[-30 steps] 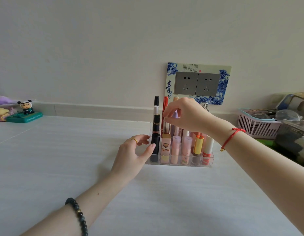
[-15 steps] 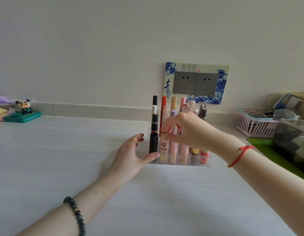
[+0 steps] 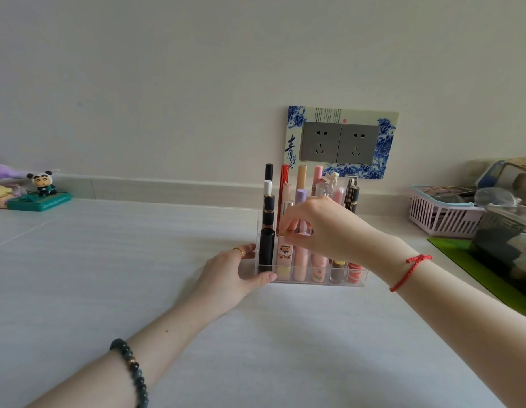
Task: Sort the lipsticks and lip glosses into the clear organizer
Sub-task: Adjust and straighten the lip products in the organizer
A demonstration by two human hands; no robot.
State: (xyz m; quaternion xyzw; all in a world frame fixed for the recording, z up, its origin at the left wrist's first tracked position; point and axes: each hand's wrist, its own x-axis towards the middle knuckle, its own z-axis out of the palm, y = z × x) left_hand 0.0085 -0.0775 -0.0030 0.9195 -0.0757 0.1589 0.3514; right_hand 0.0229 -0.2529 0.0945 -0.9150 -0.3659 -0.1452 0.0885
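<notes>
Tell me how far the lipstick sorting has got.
Nearly done, by the look of it. Done: the clear organizer is packed with upright tubes, front and back rows. In hand: the right hand pinches the top of the pink bear-print lipstick in a front slot, while the left hand steadies the organizer's left end. Left: no loose lipsticks show on the white table.
</notes>
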